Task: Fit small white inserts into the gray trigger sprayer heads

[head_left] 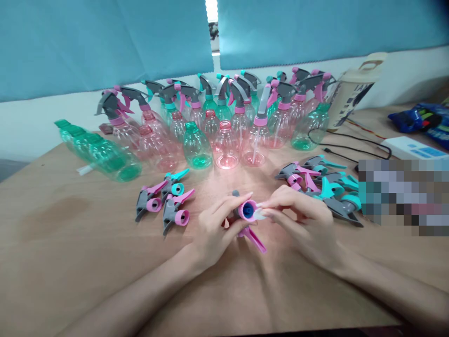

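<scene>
My left hand (213,228) is closed around a grey and pink trigger spray head (255,239). Its pink collar faces me, showing a blue inside, and the pink trigger points down to the right. Pinched at the collar's right edge, my right hand (304,223) has a small whitish, translucent piece (260,214) at its fingertips; its exact kind is too small to make out. Left of my hands lie a few loose spray heads (175,215) with pink or teal collars. Beyond my right hand is a pile of further spray heads (338,201), partly hidden by that hand.
Pink and green bottles (199,147) stand in rows at the back, several with spray heads fitted. Green bottles (108,154) stand at left beside a small white piece (85,170). At right are a large tumbler (351,93), a black cable (372,139), a white device (417,149) and a blue packet (424,119).
</scene>
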A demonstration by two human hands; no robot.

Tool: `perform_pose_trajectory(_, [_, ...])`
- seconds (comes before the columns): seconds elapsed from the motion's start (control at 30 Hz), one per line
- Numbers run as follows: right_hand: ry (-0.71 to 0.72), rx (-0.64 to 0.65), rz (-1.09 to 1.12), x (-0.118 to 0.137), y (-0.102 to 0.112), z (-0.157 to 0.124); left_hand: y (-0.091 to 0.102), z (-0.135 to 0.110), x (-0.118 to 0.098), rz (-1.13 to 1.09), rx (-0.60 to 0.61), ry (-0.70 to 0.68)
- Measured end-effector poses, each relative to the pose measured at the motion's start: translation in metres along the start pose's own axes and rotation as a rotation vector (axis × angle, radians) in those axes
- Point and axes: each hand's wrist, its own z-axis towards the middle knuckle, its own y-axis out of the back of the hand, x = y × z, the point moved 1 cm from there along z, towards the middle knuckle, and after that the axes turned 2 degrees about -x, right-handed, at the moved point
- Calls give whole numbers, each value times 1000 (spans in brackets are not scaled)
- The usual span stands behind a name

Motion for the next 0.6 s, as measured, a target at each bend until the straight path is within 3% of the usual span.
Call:
perform_pose_trajectory(0.33, [13, 14, -105, 5, 2, 17, 3, 0, 1, -11, 0, 16])
perform_pose_trajectory(0.47, [0, 95, -106, 4, -4, 18, 3, -2, 2, 2, 5, 26])
perform_pose_trajectory(0.6, [65, 71, -157, -3, -11, 14, 3, -3, 4, -17, -1, 18])
